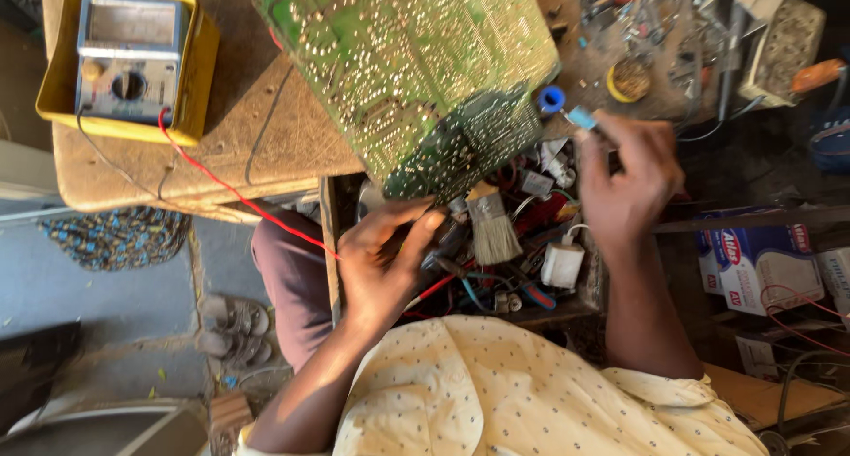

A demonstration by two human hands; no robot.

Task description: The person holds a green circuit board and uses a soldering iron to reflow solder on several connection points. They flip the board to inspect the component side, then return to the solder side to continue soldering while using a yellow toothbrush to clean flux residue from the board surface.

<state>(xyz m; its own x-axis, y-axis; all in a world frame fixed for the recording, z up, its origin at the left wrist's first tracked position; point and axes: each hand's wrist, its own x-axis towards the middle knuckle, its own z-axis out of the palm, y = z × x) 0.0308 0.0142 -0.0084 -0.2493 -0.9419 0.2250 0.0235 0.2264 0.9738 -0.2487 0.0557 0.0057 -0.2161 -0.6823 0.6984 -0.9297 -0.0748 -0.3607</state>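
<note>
Hidden: the top edge of the green circuit board (416, 62) runs out of frame; its lower corner is in shadow, so the grip there is hard to make out.
Left hand (385, 261): fingers curled up at the board's lower corner, apparently holding it; exact contact unclear.
Right hand (624, 177): clenched around a thin tool with a blue tip (582, 117), the tip just beside the board's right edge.
Board position: tilted above the wooden counter (257, 142), over an open drawer of parts (531, 243), up and between the two hands.
Board axis: long side runs diagonally from upper left to lower right, solder side facing the camera.
Nearby: a small brush (491, 226) lies in the drawer between the hands; a yellow-cased meter (128, 57) sits on the counter, well apart to the left, its red lead (230, 190) trailing toward the left hand.
</note>
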